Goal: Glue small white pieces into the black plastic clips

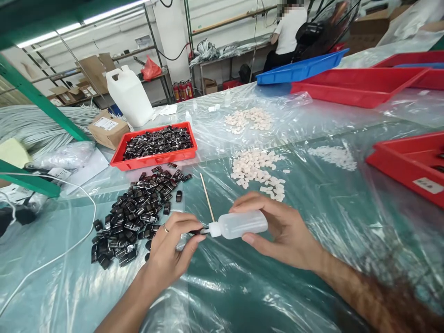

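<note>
My left hand (pixel 176 240) pinches a small black part (pixel 199 231) between thumb and fingers. Wrapped round a translucent white squeeze bottle (pixel 243 224), my right hand (pixel 277 226) holds it on its side, with the nozzle pointing left at the black part. The nozzle tip meets the part, partly hidden by my fingers. Left of my left hand lies a heap of black parts (pixel 135 212). A thin wooden stick (pixel 207 196) rests on the plastic sheet just beyond the bottle. Small pale pieces (pixel 256 166) are spread beyond my right hand.
A red tray (pixel 152 160) full of black parts stands behind the heap. A white jug (pixel 130 97) and a cardboard box (pixel 108 129) are at the back left. Red trays (pixel 360 88) and a blue tray (pixel 301 67) lie at the right. A person (pixel 289 32) sits in the background.
</note>
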`<state>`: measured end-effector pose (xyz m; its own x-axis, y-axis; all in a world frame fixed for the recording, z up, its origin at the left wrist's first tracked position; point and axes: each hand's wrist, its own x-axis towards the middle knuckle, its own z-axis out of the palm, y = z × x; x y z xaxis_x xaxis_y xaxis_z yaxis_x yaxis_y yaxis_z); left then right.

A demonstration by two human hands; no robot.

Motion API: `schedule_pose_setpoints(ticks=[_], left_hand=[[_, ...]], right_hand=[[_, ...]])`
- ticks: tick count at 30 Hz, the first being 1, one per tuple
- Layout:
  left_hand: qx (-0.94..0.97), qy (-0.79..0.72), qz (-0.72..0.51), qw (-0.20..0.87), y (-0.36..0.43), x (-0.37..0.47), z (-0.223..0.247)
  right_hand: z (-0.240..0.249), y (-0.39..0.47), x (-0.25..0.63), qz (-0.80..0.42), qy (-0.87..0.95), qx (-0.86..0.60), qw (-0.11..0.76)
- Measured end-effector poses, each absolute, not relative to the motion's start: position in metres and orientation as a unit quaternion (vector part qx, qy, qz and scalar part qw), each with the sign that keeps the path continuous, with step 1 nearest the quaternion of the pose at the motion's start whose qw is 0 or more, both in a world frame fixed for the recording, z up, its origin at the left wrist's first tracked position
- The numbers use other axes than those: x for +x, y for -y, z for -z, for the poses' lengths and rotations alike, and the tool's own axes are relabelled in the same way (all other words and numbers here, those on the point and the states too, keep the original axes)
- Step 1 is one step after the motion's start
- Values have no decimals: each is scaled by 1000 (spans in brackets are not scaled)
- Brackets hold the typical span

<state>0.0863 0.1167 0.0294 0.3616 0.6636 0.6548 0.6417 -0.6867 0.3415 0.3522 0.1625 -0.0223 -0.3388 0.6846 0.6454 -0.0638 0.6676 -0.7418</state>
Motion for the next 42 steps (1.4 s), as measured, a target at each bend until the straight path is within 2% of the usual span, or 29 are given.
schedule_pose_setpoints(ticks=[8,13,22,32,37,42], left_hand=[[834,-400,-381,-12,-116,85,-32],[838,-397,-375,-21,-116,84,-30],[838,-394,-377,-27,-117,86,-31],[834,-398,-382,-11,-116,86,-31],[833,-411,-370,17,-115,87,-25],[832,-417,-365,15,-116,86,-18]], right_hand=[[21,-148,355,-135,811,-199,534],[18,-145,354,-68,821,-190,534],[16,-145,351,-47,817,-194,541],[10,-140,359,-14,841,-214,496],[4,-139,361,-67,830,-223,508],[5,-139,363,-64,835,-216,502]])
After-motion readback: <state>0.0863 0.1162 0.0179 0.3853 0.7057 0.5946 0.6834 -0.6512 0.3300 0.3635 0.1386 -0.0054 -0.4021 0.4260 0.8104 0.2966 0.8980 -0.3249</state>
